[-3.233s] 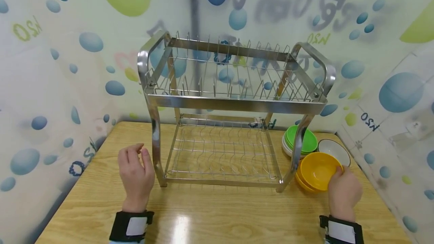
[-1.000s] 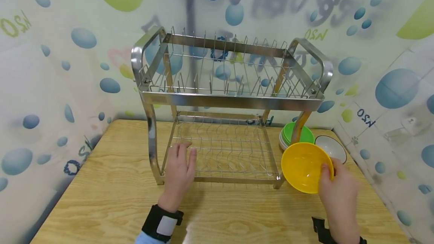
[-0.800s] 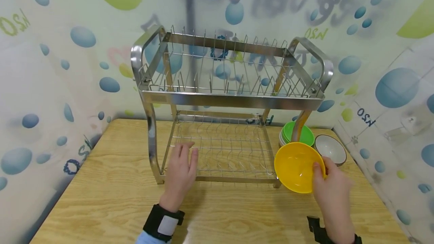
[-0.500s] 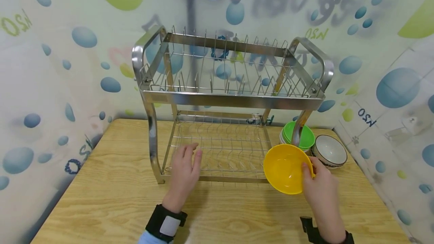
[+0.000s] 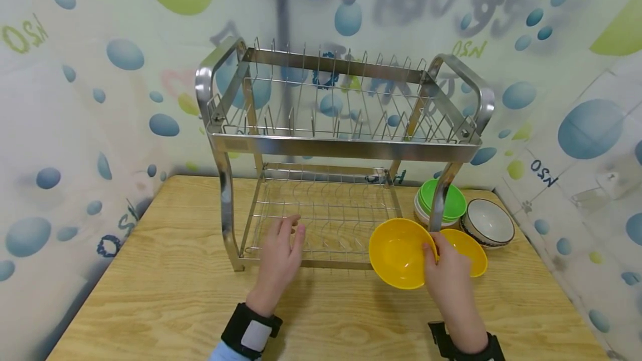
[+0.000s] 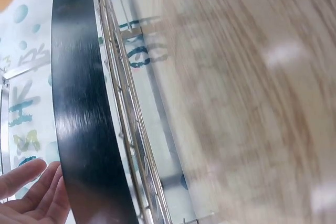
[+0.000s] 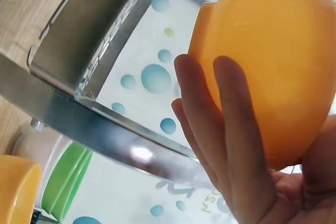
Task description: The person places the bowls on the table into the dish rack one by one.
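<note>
My right hand (image 5: 448,272) grips a yellow bowl (image 5: 398,252) by its right rim, thumb inside and fingers along the outside, as the right wrist view shows. The bowl tilts toward me, in front of the lower right part of a two-tier metal dish rack (image 5: 346,149). My left hand (image 5: 278,258), fingers loosely bent and holding nothing, is in front of the rack's lower tier (image 5: 321,205). In the left wrist view its fingers (image 6: 44,195) show beside a dark metal bar of the rack.
Right of the rack, a second yellow bowl (image 5: 471,252) sits on the wooden table (image 5: 150,288), partly hidden by my right hand. Behind it are stacked green bowls (image 5: 448,202) over white ones, and white bowls with a dark rim (image 5: 489,222). Patterned walls stand close behind and at the right.
My right hand has lifted one yellow bowl off the pile at the right and carried it left to the rack's front, uncovering the other yellow bowl. My left hand has moved right, before the rack.
</note>
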A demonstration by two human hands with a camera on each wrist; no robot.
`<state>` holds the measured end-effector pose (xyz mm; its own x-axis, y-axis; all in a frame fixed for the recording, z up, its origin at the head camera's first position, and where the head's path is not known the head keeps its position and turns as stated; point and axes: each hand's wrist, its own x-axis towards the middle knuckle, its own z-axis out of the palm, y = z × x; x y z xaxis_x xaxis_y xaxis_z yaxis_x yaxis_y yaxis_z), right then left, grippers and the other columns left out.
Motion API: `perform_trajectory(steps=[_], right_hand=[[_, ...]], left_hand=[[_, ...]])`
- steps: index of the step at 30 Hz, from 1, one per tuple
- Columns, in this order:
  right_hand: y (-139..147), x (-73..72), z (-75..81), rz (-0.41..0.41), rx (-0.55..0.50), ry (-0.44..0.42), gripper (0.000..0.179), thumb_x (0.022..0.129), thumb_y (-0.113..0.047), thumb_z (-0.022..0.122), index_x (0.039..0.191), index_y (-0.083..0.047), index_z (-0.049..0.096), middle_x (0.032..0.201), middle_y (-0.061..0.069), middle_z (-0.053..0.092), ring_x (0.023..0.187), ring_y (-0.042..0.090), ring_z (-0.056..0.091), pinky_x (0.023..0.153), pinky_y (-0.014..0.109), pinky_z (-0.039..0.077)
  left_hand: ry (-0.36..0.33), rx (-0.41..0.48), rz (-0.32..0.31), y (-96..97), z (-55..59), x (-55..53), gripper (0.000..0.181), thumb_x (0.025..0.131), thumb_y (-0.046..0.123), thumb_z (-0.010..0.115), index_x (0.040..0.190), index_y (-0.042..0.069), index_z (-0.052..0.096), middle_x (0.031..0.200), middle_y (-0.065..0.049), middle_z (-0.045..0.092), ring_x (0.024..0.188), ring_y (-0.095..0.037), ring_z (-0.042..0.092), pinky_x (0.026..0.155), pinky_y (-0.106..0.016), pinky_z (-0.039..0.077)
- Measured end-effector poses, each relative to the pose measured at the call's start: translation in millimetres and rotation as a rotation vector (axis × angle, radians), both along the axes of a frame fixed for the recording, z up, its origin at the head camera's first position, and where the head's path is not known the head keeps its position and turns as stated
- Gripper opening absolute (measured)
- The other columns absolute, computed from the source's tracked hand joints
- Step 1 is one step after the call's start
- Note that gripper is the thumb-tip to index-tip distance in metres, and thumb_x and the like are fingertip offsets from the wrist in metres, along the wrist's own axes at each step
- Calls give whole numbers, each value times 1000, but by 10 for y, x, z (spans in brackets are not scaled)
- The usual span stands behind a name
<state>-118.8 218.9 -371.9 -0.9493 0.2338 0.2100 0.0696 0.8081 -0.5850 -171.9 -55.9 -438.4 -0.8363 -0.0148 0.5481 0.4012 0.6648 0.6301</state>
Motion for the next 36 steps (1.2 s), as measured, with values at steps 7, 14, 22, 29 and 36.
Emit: perform_trajectory(steps=[7, 14, 22, 29, 36], right_hand=[[-138, -67, -69, 46, -48, -100, 33, 96, -10, 53, 127, 2, 52, 116, 27, 62, 80, 27, 63, 72, 41, 57], [-279, -165, -168, 97, -35, -86, 30, 96, -8, 53, 124, 4, 54, 116, 27, 62, 88, 30, 65, 76, 45, 56], [-437, -286, -246, 120, -32, -96, 31, 96, -8, 53, 125, 3, 54, 115, 26, 63, 83, 27, 67, 70, 39, 57], [-586, -336, -259, 131, -27, -89, 30, 95, -9, 55, 124, 1, 56, 114, 23, 65, 83, 25, 64, 68, 37, 57], [-724, -380, -257, 161, -79, -66, 27, 95, -9, 55, 121, -1, 58, 113, 19, 66, 87, 25, 65, 73, 38, 57]], left_hand=[[-30, 17, -24, 57, -15, 6, 36, 101, 27, 45, 120, 0, 58, 107, -15, 60, 92, -27, 58, 72, -39, 49], [-39, 12, -34, 96, -23, -7, 34, 100, 26, 47, 120, 0, 58, 107, -12, 59, 94, -25, 59, 71, -35, 50], [-71, 21, -54, 150, -41, -4, 35, 100, 28, 46, 120, 2, 59, 106, -11, 59, 91, -23, 60, 66, -27, 52], [-95, 35, -87, 208, -34, 19, 33, 100, 29, 46, 120, 5, 59, 105, -10, 58, 89, -19, 59, 66, -23, 53], [-169, 65, -128, 250, -17, 50, 44, 101, 40, 38, 121, 6, 58, 107, -7, 57, 89, -16, 57, 70, -24, 53]])
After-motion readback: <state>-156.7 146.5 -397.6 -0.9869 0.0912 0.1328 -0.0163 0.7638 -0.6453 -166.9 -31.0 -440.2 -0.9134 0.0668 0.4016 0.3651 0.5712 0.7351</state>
